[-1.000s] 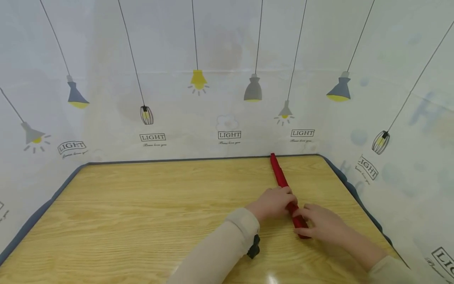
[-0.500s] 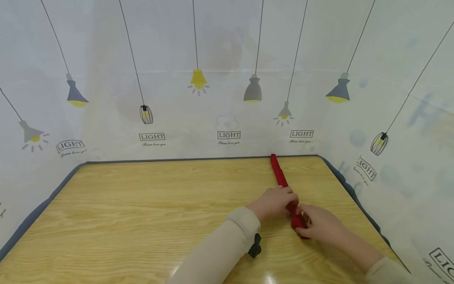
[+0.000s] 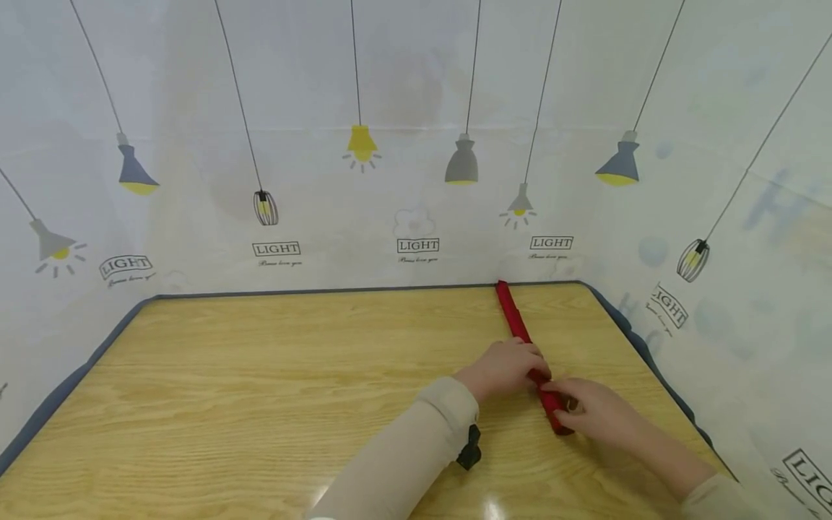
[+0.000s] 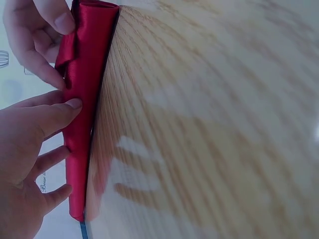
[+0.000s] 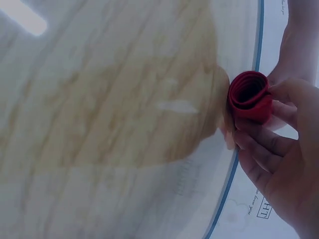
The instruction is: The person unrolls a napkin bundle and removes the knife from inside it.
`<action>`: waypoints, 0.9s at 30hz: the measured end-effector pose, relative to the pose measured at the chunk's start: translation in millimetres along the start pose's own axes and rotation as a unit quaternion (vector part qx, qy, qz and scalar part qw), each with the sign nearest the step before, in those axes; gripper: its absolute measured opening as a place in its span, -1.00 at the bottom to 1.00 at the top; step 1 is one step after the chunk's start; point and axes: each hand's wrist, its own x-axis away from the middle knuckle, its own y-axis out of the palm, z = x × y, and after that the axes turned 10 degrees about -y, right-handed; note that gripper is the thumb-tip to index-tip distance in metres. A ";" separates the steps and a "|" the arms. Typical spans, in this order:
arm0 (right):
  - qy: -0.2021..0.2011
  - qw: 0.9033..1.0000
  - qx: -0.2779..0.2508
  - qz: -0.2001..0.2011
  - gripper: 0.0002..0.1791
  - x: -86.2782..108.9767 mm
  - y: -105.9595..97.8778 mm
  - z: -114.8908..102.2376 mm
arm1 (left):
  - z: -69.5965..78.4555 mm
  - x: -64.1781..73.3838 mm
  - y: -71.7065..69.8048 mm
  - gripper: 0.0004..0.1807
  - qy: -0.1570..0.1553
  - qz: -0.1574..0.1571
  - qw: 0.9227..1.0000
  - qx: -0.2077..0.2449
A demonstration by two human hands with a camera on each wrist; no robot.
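A shiny red cloth (image 3: pixel 512 314) is rolled into a long narrow tube on the table, running from the back edge toward the near right. My left hand (image 3: pixel 502 367) holds the roll around its middle. In the left wrist view its thumb lies on the red cloth (image 4: pixel 87 124) while the fingertips meet its side. Closer to the near end, my right hand (image 3: pixel 601 412) pinches the roll between thumb and fingers. The right wrist view looks into the spiral end of the red cloth (image 5: pixel 249 97), with right-hand fingers (image 5: pixel 259 142) beneath and beside it.
The glossy wood-grain table (image 3: pixel 273 383) has a dark blue edge strip (image 3: pixel 338 291). White wall sheeting (image 3: pixel 312 87) printed with lamps surrounds it at the back and sides. A small black object (image 3: pixel 469 448) shows beneath the left sleeve.
The near end of the red cloth bulged half a second ago and is now a tighter, straighter tube. My right hand has shifted slightly along it; the left stays about the same place.
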 end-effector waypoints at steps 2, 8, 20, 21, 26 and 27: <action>-0.005 1.000 -0.011 -0.007 -0.57 2.5 -2.7 2.4 | -0.1 -0.2 0.4 -0.73 0.000 -0.002 1.000 -0.001; -0.004 1.000 -0.017 -0.015 -0.58 10.9 -9.6 6.5 | -1.5 -1.5 3.3 -0.71 0.006 -0.007 1.000 -0.003; 0.003 0.999 0.037 0.002 -0.73 21.9 -24.2 17.2 | -3.8 3.5 0.2 -0.66 0.003 -0.032 0.999 0.008; 0.000 0.999 0.042 0.004 -0.74 22.8 -25.3 17.5 | -3.8 4.0 -0.9 -0.65 0.002 -0.034 0.999 0.008; -0.002 0.998 0.068 0.010 -0.74 26.4 -29.7 18.9 | -3.2 7.4 -6.7 -0.65 -0.006 -0.046 0.999 -0.004; -0.001 0.997 0.073 0.010 -0.74 26.8 -30.5 19.1 | -2.9 7.9 -7.7 -0.65 -0.007 -0.049 0.999 -0.007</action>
